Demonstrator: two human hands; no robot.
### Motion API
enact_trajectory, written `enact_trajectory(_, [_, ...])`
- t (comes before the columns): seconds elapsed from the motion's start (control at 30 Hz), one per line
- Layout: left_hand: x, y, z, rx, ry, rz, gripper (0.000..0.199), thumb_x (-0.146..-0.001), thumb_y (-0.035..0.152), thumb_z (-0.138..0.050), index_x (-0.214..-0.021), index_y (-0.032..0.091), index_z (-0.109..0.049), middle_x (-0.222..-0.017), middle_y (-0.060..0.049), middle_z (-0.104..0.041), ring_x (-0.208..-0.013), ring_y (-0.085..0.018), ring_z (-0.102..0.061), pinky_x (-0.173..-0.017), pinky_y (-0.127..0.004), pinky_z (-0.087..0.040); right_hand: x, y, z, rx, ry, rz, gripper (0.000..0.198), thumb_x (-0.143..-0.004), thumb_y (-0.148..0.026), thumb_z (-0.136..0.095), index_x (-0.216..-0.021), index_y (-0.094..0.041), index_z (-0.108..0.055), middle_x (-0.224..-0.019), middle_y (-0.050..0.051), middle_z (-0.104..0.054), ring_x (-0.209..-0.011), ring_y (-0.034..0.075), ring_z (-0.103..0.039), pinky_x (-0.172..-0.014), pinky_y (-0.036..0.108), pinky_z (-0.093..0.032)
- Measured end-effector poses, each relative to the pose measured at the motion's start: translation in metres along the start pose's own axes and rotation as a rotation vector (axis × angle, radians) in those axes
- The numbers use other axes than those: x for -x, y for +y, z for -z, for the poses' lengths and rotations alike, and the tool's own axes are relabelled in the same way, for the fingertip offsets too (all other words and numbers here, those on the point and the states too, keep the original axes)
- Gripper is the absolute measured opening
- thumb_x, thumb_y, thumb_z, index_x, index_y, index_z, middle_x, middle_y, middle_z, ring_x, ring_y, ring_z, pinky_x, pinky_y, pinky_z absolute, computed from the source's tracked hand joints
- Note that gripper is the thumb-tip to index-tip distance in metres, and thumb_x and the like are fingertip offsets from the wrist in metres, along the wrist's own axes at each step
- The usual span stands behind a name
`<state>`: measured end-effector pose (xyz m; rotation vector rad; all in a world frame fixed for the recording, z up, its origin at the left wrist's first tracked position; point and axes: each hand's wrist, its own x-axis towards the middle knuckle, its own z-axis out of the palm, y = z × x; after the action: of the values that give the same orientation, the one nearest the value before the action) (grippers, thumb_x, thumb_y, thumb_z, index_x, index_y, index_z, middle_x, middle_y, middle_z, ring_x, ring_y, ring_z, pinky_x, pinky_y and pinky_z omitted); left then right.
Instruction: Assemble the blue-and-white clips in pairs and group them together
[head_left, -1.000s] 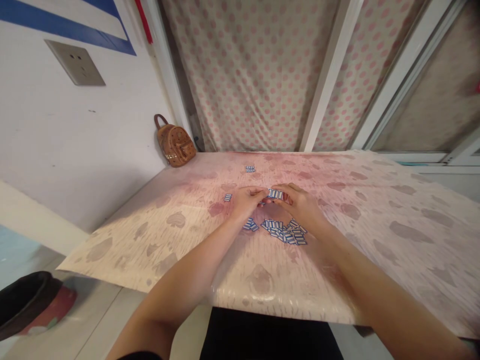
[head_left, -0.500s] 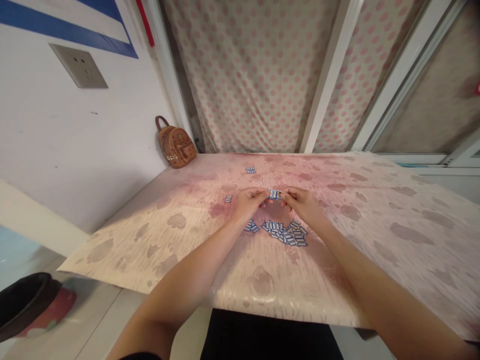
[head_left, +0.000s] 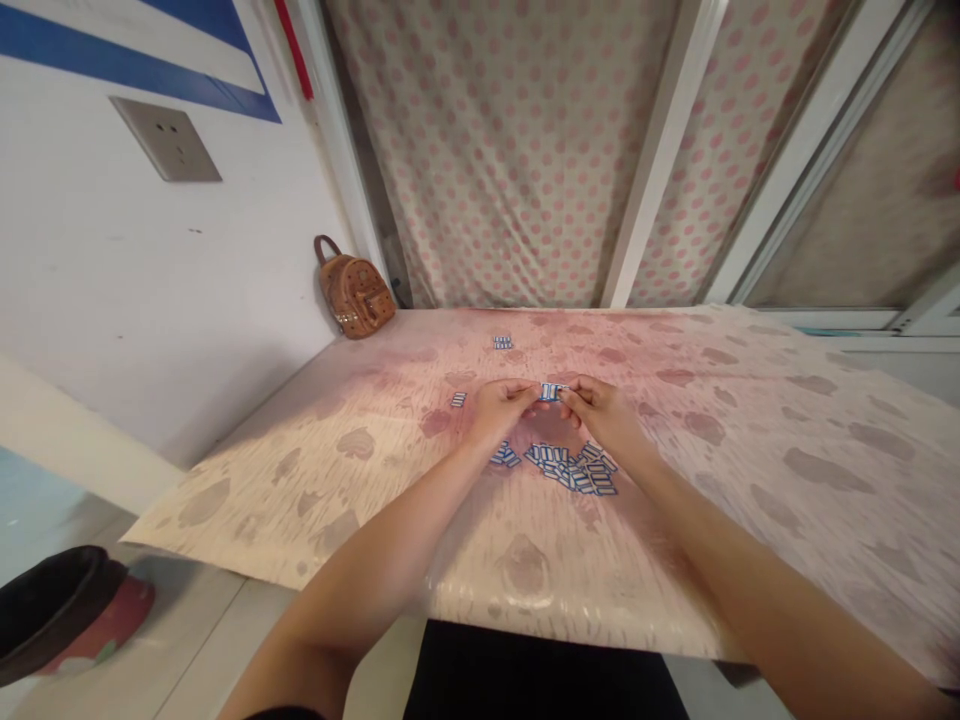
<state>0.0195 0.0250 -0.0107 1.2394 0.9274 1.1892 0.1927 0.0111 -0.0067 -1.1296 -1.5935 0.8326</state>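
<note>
Between my hands, just above the table, is a small flat blue-and-white piece [head_left: 551, 392], its white bars framed in blue. My left hand [head_left: 510, 402] pinches the left end of it. At the other end, the thumb and fingers of my right hand [head_left: 596, 402] are closed on it. Below them lies a loose heap of similar blue-and-white pieces [head_left: 577, 468], overlapping each other. A smaller cluster of pieces [head_left: 506, 455] sits partly hidden beside my left wrist. To the left of my left hand rests a single piece [head_left: 458, 399].
A small group of joined-looking pieces [head_left: 502, 342] lies farther back on the patterned tablecloth [head_left: 525, 570]. A brown mini backpack [head_left: 356, 295] leans at the wall corner. Polka-dot curtains [head_left: 517, 150] hang behind the table. On the floor at left stands a dark-rimmed pot [head_left: 97, 620].
The view has shifted slightly. Both hands stay together on the small piece, with the right fingers moved a little over its right end.
</note>
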Motion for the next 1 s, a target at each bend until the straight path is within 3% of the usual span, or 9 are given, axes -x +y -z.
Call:
enact_trajectory(0.17, [0.001,0.000,0.002,-0.066,0.032,-0.058,0.018,-0.087,0.031,-0.067,-0.086,0.015,-0.076,-0.088,-0.008,-0.077,-0.077,-0.017,-0.071,-0.069,-0.025,-0.053,-0.001,0.003,0.001,0.032,0.034,-0.012,0.026,-0.085,-0.043,-0.059,-0.071,-0.022,-0.055,-0.059,-0.001,-0.062,-0.047,0.011,-0.051,-0.048,0.026,-0.039])
enact_trajectory(0.5, [0.000,-0.004,0.004,-0.276,0.072,-0.191,0.017,-0.081,0.031,-0.070,-0.083,0.017,-0.078,-0.075,-0.005,-0.074,-0.067,-0.015,-0.065,-0.064,-0.024,-0.048,0.001,0.002,-0.002,0.043,0.009,0.001,0.030,-0.086,-0.048,-0.057,-0.072,-0.022,-0.054,-0.060,-0.002,-0.063,-0.047,0.011,-0.051,-0.050,0.025,-0.039])
enact_trajectory(0.87, [-0.001,-0.006,0.006,-0.166,0.079,-0.113,0.018,-0.075,0.032,-0.074,-0.081,0.015,-0.076,-0.069,-0.002,-0.070,-0.059,-0.012,-0.058,-0.061,-0.023,-0.045,0.002,0.008,-0.008,0.020,0.007,0.016,0.023,-0.087,-0.037,-0.055,-0.069,-0.022,-0.053,-0.059,-0.003,-0.062,-0.047,0.011,-0.053,-0.050,0.025,-0.040])
enact_trajectory(1.0, [-0.017,0.004,0.019,-0.217,0.091,-0.079,0.012,-0.073,0.026,-0.073,-0.076,0.014,-0.075,-0.065,-0.001,-0.068,-0.057,-0.010,-0.058,-0.060,-0.022,-0.045,0.000,0.002,-0.005,-0.050,0.050,-0.013,0.020,-0.085,-0.040,-0.055,-0.079,-0.022,-0.057,-0.060,-0.003,-0.063,-0.046,0.012,-0.053,-0.048,0.025,-0.042])
